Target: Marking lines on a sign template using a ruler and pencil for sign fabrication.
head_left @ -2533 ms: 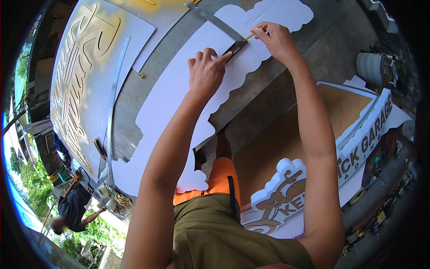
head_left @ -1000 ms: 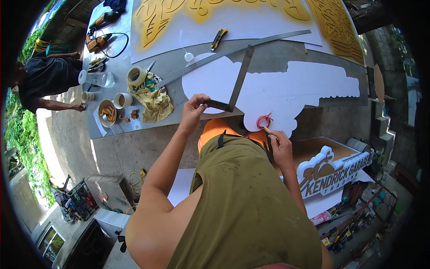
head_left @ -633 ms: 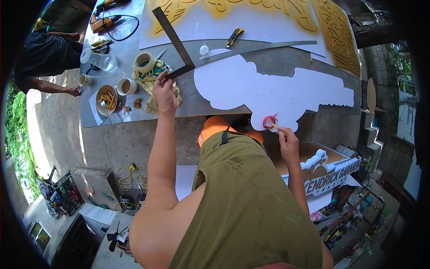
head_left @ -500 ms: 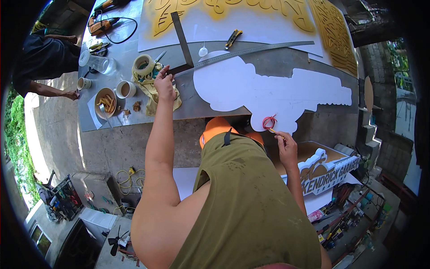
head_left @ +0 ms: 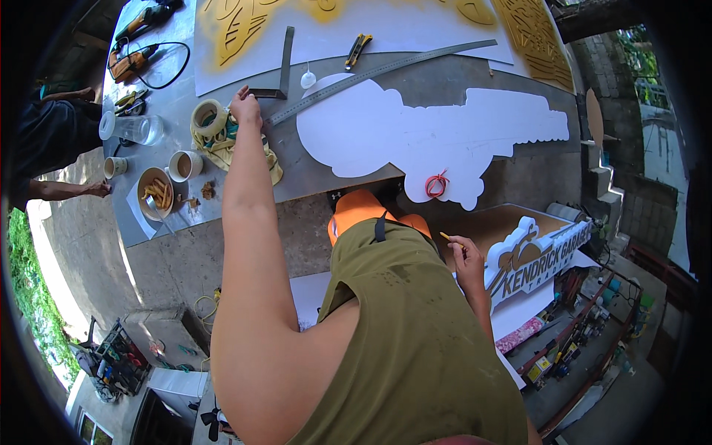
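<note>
My left hand (head_left: 246, 106) reaches far over the table, its closed fingers at the short leg of a dark metal L-square (head_left: 285, 63). Beside that hand, a long steel ruler (head_left: 386, 73) crosses the upper edge of a white cut-out board (head_left: 430, 133). A coil of red wire (head_left: 436, 185) lies on the board's near lobe, which juts past the table edge. Off the table, my right hand (head_left: 469, 265) pinches a thin yellow pencil-like stick (head_left: 452, 239) close to my body, apart from the board.
A tape roll (head_left: 208, 119) on a cloth, a cup (head_left: 185, 166), a bowl of fries (head_left: 156, 194) and a clear pitcher (head_left: 132, 127) stand left. A cutter knife (head_left: 359, 50) and power tools (head_left: 132, 63) lie farther back. A lettered sign (head_left: 538, 259) stands below right. Another person's arm (head_left: 67, 190) is at left.
My right hand has drawn back from the red wire coil and the board toward my body, still with the yellow stick. The square has shifted slightly away from me, its short leg still at my left hand.
</note>
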Available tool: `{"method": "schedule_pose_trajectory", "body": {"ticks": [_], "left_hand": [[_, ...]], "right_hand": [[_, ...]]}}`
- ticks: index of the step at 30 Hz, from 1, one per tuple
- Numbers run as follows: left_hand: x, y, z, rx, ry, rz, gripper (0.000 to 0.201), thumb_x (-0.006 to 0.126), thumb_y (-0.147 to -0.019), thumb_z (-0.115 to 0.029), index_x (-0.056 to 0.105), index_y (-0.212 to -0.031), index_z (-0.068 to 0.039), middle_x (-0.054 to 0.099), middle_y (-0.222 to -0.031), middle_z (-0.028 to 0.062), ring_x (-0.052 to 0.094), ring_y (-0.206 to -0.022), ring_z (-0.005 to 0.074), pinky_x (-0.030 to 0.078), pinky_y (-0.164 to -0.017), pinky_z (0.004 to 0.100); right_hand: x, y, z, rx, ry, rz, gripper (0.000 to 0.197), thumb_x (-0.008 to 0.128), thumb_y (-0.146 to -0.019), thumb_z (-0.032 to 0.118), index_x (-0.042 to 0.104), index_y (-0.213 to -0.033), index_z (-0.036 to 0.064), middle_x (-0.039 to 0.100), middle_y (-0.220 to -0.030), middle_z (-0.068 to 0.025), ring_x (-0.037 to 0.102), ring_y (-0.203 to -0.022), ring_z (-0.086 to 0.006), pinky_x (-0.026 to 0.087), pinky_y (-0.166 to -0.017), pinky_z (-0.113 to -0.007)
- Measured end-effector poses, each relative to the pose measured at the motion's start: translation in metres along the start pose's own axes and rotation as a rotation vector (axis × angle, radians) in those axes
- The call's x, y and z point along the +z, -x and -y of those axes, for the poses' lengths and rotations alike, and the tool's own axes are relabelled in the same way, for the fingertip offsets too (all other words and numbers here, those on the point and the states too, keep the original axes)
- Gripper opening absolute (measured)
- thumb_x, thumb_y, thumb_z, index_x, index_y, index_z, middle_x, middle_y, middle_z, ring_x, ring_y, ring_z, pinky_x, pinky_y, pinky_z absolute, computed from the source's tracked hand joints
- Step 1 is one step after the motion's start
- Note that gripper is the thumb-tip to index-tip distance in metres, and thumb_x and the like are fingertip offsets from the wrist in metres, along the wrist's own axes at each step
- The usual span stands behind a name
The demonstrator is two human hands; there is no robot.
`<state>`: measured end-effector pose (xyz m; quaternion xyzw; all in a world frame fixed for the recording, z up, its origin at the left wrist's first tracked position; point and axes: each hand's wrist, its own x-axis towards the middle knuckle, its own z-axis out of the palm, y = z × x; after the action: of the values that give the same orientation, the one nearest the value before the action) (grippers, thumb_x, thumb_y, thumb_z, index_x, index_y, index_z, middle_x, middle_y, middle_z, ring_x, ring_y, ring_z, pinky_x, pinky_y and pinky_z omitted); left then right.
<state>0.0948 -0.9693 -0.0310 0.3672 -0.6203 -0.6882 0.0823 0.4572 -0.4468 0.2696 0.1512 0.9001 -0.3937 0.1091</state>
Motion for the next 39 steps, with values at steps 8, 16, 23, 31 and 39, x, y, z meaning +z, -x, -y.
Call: {"method": "schedule_pose_trajectory", "body": {"ticks": [8,16,23,31,39], "left_hand": [[0.022,0.096,-0.024,0.525,-1.058,0.068,0.056,0.084,-0.082,-0.033,0.062,-0.132,-0.019,0.058,-0.133,0.0094,0.051,-0.131,0.0304,0.038,-0.109,0.0515],[0.027,0.102,-0.008,0.561,-1.256,0.362,0.043,0.078,-0.091,-0.031,0.063,-0.130,-0.020,0.069,-0.121,0.0052,0.061,-0.121,0.0285,0.038,-0.104,0.0503],[0.026,0.092,-0.004,0.635,-1.231,0.328,0.040,0.076,-0.092,-0.027,0.064,-0.130,-0.020,0.066,-0.120,0.0083,0.060,-0.120,0.0304,0.044,-0.101,0.0492],[0.030,0.163,0.002,0.754,-1.002,0.119,0.049,0.075,-0.088,-0.015,0.062,-0.135,-0.019,0.058,-0.130,0.0108,0.054,-0.127,0.0326,0.042,-0.105,0.0501],[0.010,0.315,0.030,0.704,-0.783,0.485,0.039,0.067,-0.089,-0.002,0.064,-0.126,-0.013,0.058,-0.124,0.0129,0.056,-0.122,0.0334,0.043,-0.101,0.0472]], "right_hand": [[0.005,0.012,-0.002,0.051,-0.016,-0.036,0.018,0.062,-0.103,0.009,0.072,-0.116,-0.0001,0.074,-0.104,-0.0121,0.072,-0.086,-0.0190,0.056,-0.077,-0.031],[0.005,0.007,0.002,0.043,0.034,0.018,0.019,0.063,-0.102,0.011,0.073,-0.116,0.0021,0.074,-0.106,-0.0119,0.071,-0.085,-0.0216,0.056,-0.079,-0.033],[-0.003,-0.002,0.019,0.062,0.077,0.048,0.020,0.063,-0.103,0.013,0.072,-0.117,0.0025,0.073,-0.103,-0.0120,0.069,-0.083,-0.0217,0.055,-0.076,-0.033],[0.004,-0.008,0.024,-0.029,0.020,-0.004,0.019,0.064,-0.103,0.011,0.071,-0.118,0.0023,0.072,-0.103,-0.0125,0.068,-0.081,-0.0225,0.054,-0.074,-0.032],[0.004,-0.026,0.047,-0.148,-0.016,-0.036,0.016,0.064,-0.101,0.005,0.069,-0.116,0.0023,0.071,-0.098,-0.0122,0.069,-0.080,-0.0231,0.054,-0.072,-0.033]]}}
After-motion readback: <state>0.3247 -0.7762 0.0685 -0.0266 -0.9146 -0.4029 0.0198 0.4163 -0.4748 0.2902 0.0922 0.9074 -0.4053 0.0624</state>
